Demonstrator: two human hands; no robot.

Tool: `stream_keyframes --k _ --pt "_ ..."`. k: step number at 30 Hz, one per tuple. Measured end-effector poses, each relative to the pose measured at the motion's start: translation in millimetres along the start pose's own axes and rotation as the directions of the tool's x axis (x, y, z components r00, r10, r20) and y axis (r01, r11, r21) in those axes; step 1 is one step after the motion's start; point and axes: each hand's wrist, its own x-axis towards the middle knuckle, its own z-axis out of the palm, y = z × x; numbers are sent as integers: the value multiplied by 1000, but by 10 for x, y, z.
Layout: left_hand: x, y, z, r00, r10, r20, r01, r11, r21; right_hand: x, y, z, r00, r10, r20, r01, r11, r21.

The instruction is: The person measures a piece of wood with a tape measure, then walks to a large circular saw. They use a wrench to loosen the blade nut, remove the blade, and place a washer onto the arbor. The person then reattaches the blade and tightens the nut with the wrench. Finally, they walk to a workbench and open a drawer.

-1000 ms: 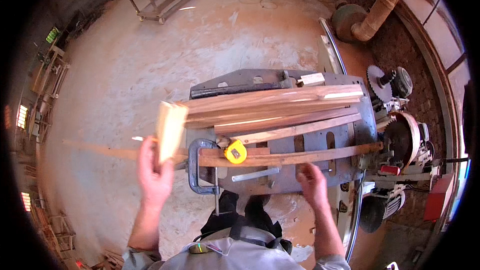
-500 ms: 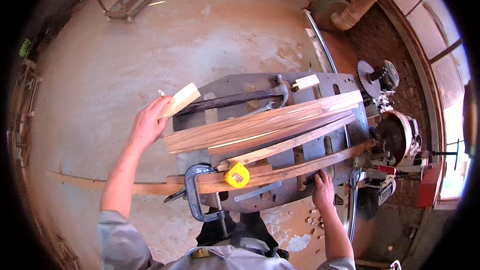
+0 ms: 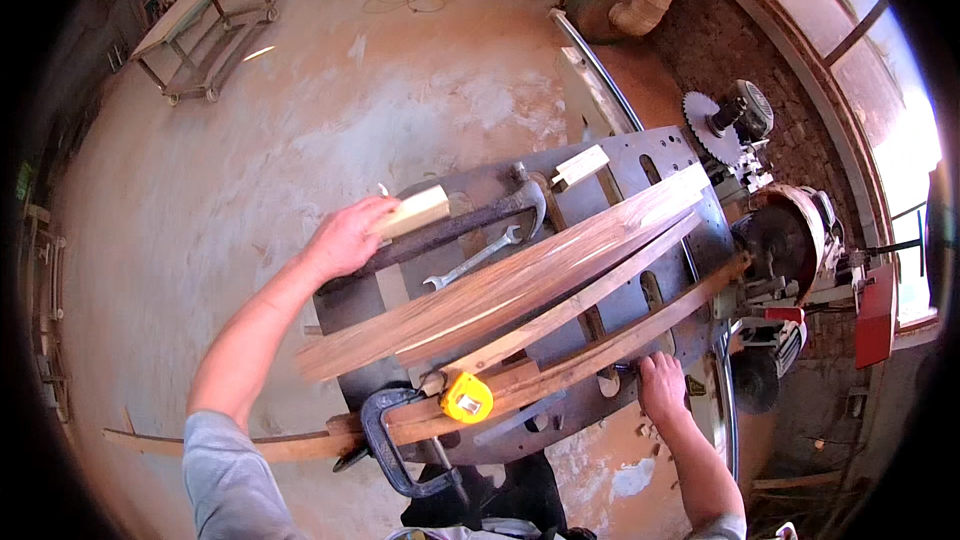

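My left hand [image 3: 348, 236] is closed around a short pale wood block [image 3: 420, 210], held over the handle of a claw hammer [image 3: 440, 228]. My right hand [image 3: 663, 387] has its fingers curled at the near right edge of the slotted metal table [image 3: 640, 152]; what they grip, if anything, is hidden. Between my hands lie several long wooden strips [image 3: 540, 270]. A curved wooden rail [image 3: 620, 340] crosses the near side of the table. On it rests a yellow tape measure [image 3: 467, 398], beside a C-clamp [image 3: 378, 440] at the table's near left.
An open-end wrench [image 3: 474, 258] lies between hammer and strips. Another pale block [image 3: 580, 167] sits on the far side. At the right stand a toothed saw blade [image 3: 710, 127] and other machine parts. A wheeled metal-framed table [image 3: 195, 35] stands at the far left. Wood scraps litter the floor.
My left hand has carried the pale block rightward, closer to the hammer's head. My right hand stays by the table edge. The whole view has shifted and turned, showing more of the wrench.
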Motion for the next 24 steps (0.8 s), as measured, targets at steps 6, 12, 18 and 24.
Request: stream_keyframes --k 6,12,18,24 --pt "44 -52 73 999 -30 22 28 998 57 -243 31 -165 987 151 -56 -139 972 188" --pt "43 -5 -328 937 -252 -242 158 924 -348 -1409 140 438 726 633 268 -430 114 896" --pt "-485 283 -932 852 -308 -423 93 885 -456 -1914 -403 419 770 526 361 -569 312 761" --pt "-1596 1088 -880 715 -444 -540 209 873 -441 -2223 -415 1071 813 365 454 -566 311 763"
